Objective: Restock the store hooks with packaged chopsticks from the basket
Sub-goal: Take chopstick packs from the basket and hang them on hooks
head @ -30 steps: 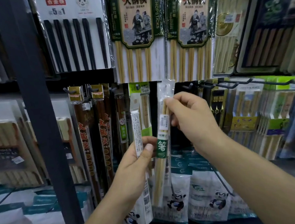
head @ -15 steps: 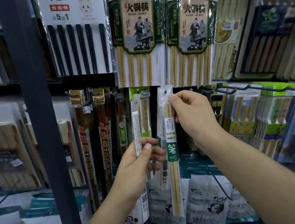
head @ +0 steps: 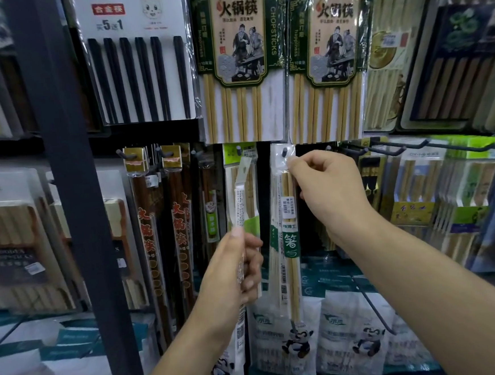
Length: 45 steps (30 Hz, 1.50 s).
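1. The right hand was raised to the middle row of the display. Its fingers pinched the upper right corner of a bamboo chopstick packet, at the clear header.
2. That packet hung upright. The dark tip of a hook showed at the hole in its header, and a green band with a white character crossed its middle. Its lower end reached down in front of the panda bags.
3. The left hand was lower and just left of the hanging packet. Its fingers were curled round a slim packet, with the thumb lying up along the front.
4. The slim packet stood nearly upright, its top leaning a little to the right. It was in front of a green-labelled pack that hung on the neighbouring peg.
5. Left of both hands hung long dark brown chopstick packs with gold headers, beside a dark upright post.
6. On the row above hung two large hot pot chopstick packs, and left of them a white card of black chopsticks.
7. To the right of the right hand, bare wire hooks jutted out over more packs with green and yellow labels.
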### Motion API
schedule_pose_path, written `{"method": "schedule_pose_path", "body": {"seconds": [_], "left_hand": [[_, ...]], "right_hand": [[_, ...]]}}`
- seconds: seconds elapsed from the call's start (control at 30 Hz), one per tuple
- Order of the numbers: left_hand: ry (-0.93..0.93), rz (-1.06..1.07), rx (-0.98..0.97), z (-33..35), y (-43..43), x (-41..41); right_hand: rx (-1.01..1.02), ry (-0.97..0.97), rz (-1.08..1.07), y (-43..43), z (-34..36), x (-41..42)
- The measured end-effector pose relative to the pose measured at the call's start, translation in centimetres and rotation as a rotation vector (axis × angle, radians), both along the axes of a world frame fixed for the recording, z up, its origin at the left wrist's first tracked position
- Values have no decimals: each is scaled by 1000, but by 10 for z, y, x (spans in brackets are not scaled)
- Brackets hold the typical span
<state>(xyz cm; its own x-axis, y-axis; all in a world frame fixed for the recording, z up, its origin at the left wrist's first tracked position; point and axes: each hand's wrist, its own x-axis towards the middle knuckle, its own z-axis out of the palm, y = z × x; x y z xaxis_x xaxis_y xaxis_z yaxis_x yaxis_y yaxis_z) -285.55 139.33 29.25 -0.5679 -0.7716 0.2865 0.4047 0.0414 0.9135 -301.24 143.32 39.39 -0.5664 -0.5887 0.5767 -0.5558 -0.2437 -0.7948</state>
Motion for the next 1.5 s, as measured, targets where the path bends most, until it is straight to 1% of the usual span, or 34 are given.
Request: {"method": "schedule_pose_path", "body": {"seconds": [0.07,0.23,0.33,0.4,0.53,0.7,0.83,0.97,1.17,1.4,1.43,1.47,1.5], "left_hand": [[25,-11,39,1,0,0],[-66,66,-65,3,4,-2],[-70,104,-168,3,7,-4],[-45,106,-223,4,10,-6],[-25,91,-316,5,13,-9],[-83,140,-341,7,12,-14],[-106,193,-300,1,11,-18],[-114,228,-283,0,10,-20],[-142,223,-312,-1,7,-24],[-310,266,-357,-4,-2,-27],[-335,274,-384,-2,-2,-27],[-380,309,-453,0,-4,-25],[-447,376,-561,2,-6,-24]], "right_hand": [[-2,-6,-13,0,-3,0],[-50,-5,-59,9,-9,3],[-88,-16,59,19,-10,13],[-75,4,138,24,-11,19],[-61,19,151,23,-9,18],[-82,-3,132,15,-4,6],[-56,-45,94,6,-4,-1],[-71,-51,111,1,-3,-3],[-81,-38,69,-6,-1,-7],[-48,76,16,-4,-14,-15],[-50,80,13,-3,-17,-16],[-52,79,10,-1,-19,-18],[-51,79,4,1,-23,-20]]}}
